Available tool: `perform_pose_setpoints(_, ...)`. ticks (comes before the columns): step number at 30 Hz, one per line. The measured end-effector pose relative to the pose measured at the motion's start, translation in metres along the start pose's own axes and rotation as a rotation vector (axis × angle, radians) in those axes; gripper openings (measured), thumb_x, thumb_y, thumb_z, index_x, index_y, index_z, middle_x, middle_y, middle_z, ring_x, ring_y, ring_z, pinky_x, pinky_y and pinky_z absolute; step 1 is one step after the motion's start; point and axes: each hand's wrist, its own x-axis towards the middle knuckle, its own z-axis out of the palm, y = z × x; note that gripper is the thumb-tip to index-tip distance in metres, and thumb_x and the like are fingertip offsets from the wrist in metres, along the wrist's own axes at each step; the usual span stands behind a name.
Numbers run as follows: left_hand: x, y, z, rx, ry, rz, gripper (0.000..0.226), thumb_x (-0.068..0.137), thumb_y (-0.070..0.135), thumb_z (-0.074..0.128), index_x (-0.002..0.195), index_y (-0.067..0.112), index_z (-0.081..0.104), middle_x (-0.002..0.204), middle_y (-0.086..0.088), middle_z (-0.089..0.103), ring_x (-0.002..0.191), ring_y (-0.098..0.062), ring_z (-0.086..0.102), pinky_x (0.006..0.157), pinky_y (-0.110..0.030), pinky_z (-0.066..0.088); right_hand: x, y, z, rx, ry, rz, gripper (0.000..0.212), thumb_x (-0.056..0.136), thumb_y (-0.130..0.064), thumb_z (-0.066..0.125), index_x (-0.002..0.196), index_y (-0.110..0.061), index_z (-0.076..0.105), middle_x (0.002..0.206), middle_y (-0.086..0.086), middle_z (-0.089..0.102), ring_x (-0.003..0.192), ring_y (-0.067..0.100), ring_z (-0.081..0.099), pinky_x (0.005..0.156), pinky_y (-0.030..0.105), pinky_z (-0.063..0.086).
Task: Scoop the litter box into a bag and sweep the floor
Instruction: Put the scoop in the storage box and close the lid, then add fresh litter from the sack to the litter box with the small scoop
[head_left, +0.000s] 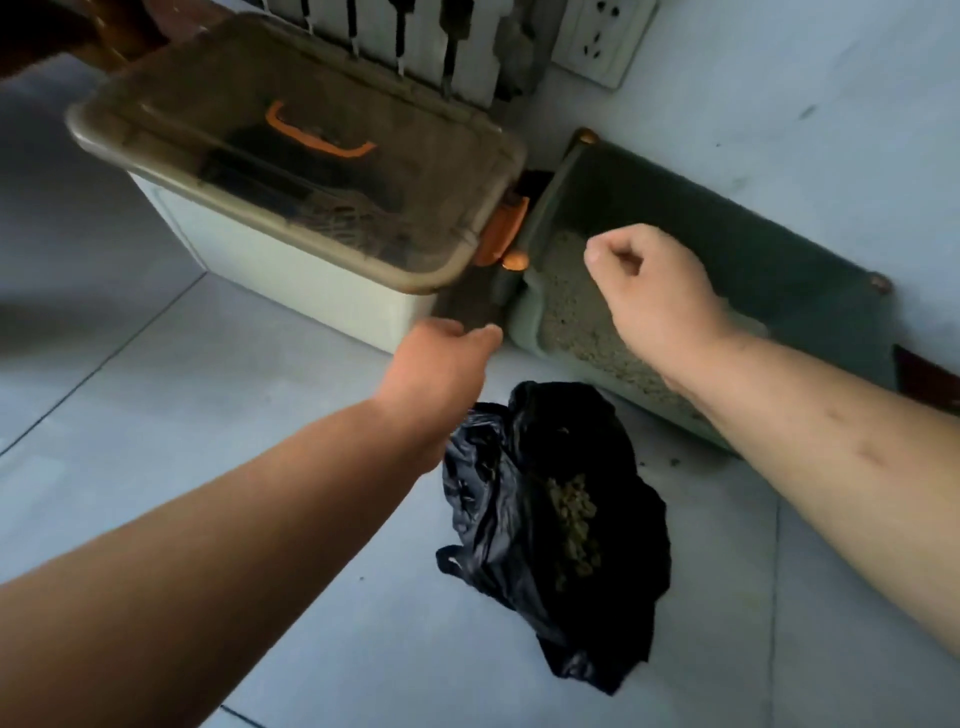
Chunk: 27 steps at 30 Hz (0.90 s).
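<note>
A green litter box (525, 332) with a tall back wall stands against the wall, with grey litter (574, 317) in it. In front of it on the tiled floor lies an open black plastic bag (511, 525) holding a pile of scooped clumps (574, 525). My right hand (654, 291) hovers over the litter as a loose fist with nothing visible in it. My left hand (436, 358) reaches into the dark gap between the litter box and a storage box; its fingers are hidden, so I cannot tell whether it holds anything.
A white storage box with a dusty translucent lid (249, 171), orange handle and orange latch (501, 234) sits left of the litter box. A radiator (415, 36) and a wall socket (597, 36) are behind. A few crumbs (672, 461) lie on the floor by the litter box.
</note>
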Motion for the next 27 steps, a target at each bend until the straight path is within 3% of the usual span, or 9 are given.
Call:
perform_pose_setpoints(2,-0.01,0.001,0.02,0.18,-0.061,0.079,0.046,0.093,0.033,0.061,0.132,0.01,0.057,0.125,-0.011,0.061,0.111,-0.025,0.06,0.09,-0.031,0.045,-0.023,0.016,-0.015,-0.04,-0.068,0.004,0.022,0.098,-0.03,0.048,0.1,-0.016,0.066,0.095,0.0,0.066,0.083,0.009,0.059,0.067,0.012,0.043)
perform_pose_setpoints(3,-0.017,0.004,0.03,0.262,-0.09,0.119,0.052,0.093,0.032,0.062,0.14,0.013,0.051,0.133,-0.008,0.058,0.116,-0.024,0.058,0.09,-0.027,0.044,-0.033,0.024,-0.022,-0.048,-0.094,0.004,0.023,0.098,-0.029,0.049,0.099,-0.014,0.067,0.095,0.001,0.068,0.083,0.01,0.06,0.069,0.016,0.046)
perform_pose_setpoints(5,-0.028,0.009,0.048,0.412,-0.15,0.202,0.053,0.093,0.031,0.061,0.143,0.016,0.048,0.14,-0.005,0.054,0.119,-0.022,0.057,0.093,-0.025,0.044,-0.048,0.039,-0.035,-0.084,-0.137,-0.011,0.022,0.096,-0.029,0.052,0.096,-0.016,0.069,0.097,-0.003,0.068,0.087,0.01,0.061,0.074,0.024,0.047)
perform_pose_setpoints(10,-0.059,0.033,0.103,0.774,-0.315,0.336,0.048,0.092,0.03,0.06,0.138,0.019,0.053,0.137,-0.005,0.058,0.125,-0.023,0.055,0.103,-0.034,0.045,-0.076,0.077,-0.088,-0.154,-0.281,-0.029,0.012,0.095,-0.031,0.056,0.093,-0.027,0.067,0.086,-0.017,0.06,0.082,0.003,0.054,0.064,0.009,0.037)
perform_pose_setpoints(13,-0.075,0.049,0.133,0.911,-0.361,0.338,0.047,0.092,0.029,0.058,0.138,0.019,0.053,0.138,-0.005,0.057,0.123,-0.023,0.056,0.102,-0.037,0.048,-0.086,0.1,-0.116,-0.138,-0.319,-0.033,0.009,0.094,-0.032,0.058,0.093,-0.031,0.067,0.083,-0.018,0.062,0.079,0.001,0.057,0.063,0.01,0.04)
perform_pose_setpoints(16,-0.087,0.058,0.163,0.968,-0.313,0.33,0.044,0.093,0.029,0.057,0.135,0.02,0.054,0.135,-0.004,0.058,0.118,-0.022,0.059,0.101,-0.037,0.049,-0.092,0.13,-0.141,-0.029,-0.296,-0.019,0.011,0.094,-0.032,0.058,0.095,-0.03,0.069,0.087,-0.017,0.065,0.082,-0.002,0.058,0.067,0.011,0.041)
perform_pose_setpoints(20,-0.096,0.055,0.198,0.968,-0.268,0.249,0.04,0.095,0.033,0.057,0.134,0.023,0.054,0.126,-0.001,0.061,0.104,-0.018,0.063,0.089,-0.032,0.053,-0.104,0.177,-0.158,0.136,-0.208,0.015,0.012,0.091,-0.039,0.057,0.088,-0.036,0.069,0.084,-0.02,0.069,0.087,-0.001,0.062,0.084,0.028,0.046)
perform_pose_setpoints(25,-0.102,0.042,0.258,0.892,-0.254,0.183,0.039,0.095,0.03,0.059,0.132,0.019,0.057,0.123,-0.001,0.064,0.106,-0.019,0.063,0.089,-0.026,0.05,-0.139,0.242,-0.168,0.355,-0.201,0.063,0.006,0.092,-0.027,0.062,0.092,-0.03,0.067,0.079,-0.006,0.068,0.077,0.014,0.065,0.077,0.041,0.054)
perform_pose_setpoints(27,-0.104,0.033,0.285,0.841,-0.284,0.165,0.037,0.095,0.027,0.06,0.13,0.015,0.059,0.12,-0.001,0.066,0.107,-0.019,0.063,0.089,-0.025,0.048,-0.154,0.268,-0.173,0.408,-0.189,0.099,0.006,0.092,-0.026,0.062,0.095,-0.028,0.067,0.083,-0.007,0.07,0.079,0.008,0.066,0.077,0.039,0.055)
